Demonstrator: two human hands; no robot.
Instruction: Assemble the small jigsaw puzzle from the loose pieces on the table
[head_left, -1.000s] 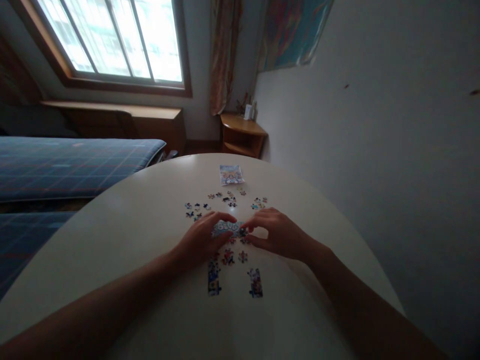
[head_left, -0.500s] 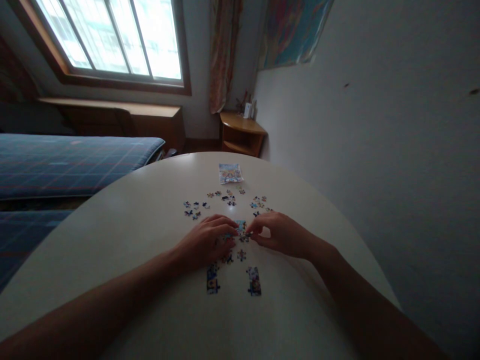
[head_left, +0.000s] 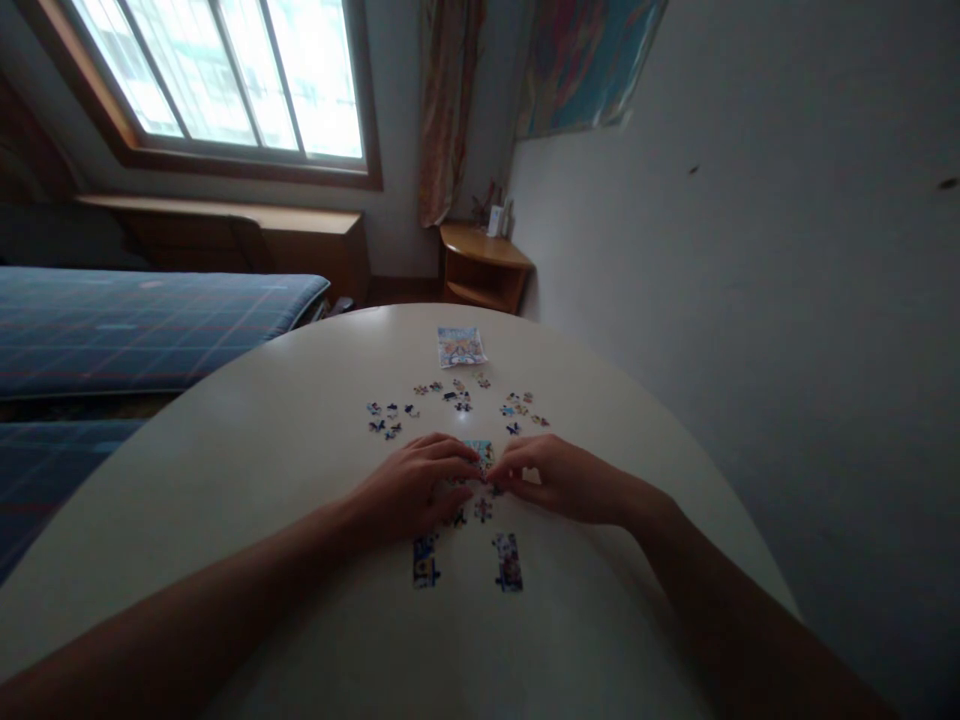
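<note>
While both hands are bunched up in the middle of the round white table [head_left: 300, 420], here's how it looks from my end. The left hand [head_left: 409, 487] lies low with its fingers curled narrow over a small blue-and-white patch of joined cardboard puzzle pieces [head_left: 478, 455]. The right hand [head_left: 559, 477] pinches in at that patch's right side, and the two sets of fingertips are nearly touching. Can't tell if there's a separate loose piece under the right fingers, it's too dark and small. I'd call this the seating step, pressing a tab home. The next move, I reckon, wants a light push straight down while the left hand pins the patch so it doesn't skate. Two short multicoloured joined strips [head_left: 424, 560] sit toward the near edge. Scattered loose puzzle pieces [head_left: 457, 398] lie toward the far edge, with a small printed picture card [head_left: 460, 346] beyond them.
</note>
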